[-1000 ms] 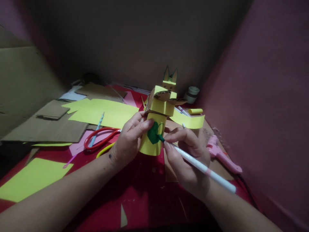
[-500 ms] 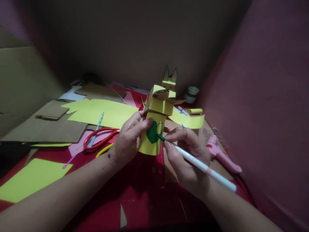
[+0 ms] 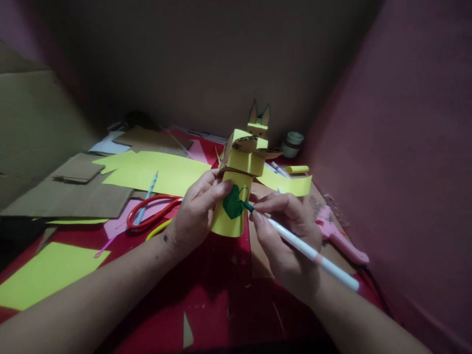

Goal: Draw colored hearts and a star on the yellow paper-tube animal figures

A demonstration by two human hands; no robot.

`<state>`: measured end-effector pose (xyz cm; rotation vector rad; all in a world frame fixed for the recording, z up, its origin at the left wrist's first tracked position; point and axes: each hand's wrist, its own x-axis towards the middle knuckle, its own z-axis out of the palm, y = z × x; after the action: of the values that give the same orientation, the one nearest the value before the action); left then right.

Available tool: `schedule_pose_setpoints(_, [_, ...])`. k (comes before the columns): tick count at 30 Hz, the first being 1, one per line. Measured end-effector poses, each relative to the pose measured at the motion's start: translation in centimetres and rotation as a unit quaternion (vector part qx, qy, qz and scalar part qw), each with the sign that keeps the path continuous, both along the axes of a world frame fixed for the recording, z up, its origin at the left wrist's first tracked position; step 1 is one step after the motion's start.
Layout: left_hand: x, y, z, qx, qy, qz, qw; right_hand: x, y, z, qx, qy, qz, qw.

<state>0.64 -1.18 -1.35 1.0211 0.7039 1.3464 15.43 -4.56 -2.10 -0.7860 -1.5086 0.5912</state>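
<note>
A yellow paper and cardboard figure stands upright in the middle, a tube body under a boxy head with pointed ears. My left hand is wrapped round the tube's left side, fingers closed on it. A green heart shape is partly filled in on the tube's front. My right hand pinches a white marker with a green tip, and that tip touches the right half of the heart.
Red-handled scissors lie left of my hand beside a blue pencil. Yellow paper sheets, brown cardboard and a pink glue gun lie on the red table. A small jar stands at the back.
The marker tip has crept slightly up and right on the heart, and the green fill has grown a little. Both hands otherwise stay in place.
</note>
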Motion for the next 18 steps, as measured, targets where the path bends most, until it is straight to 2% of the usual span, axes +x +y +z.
schedule_pose_setpoints(6, [0.02, 0.03, 0.05, -0.001, -0.005, -0.006, 1.000, 0.08, 0.06, -0.31, 0.002, 0.001, 0.026, 1.000])
schedule_pose_setpoints(11, [0.04, -0.09, 0.11, -0.007, -0.006, -0.005, 1.000, 0.02, 0.05, -0.17, -0.002, 0.001, -0.001, 1.000])
schedule_pose_setpoints(18, [0.03, -0.15, 0.27, -0.009, -0.018, -0.019, 1.000, 0.11, -0.10, -0.19, -0.014, 0.000, -0.003, 1.000])
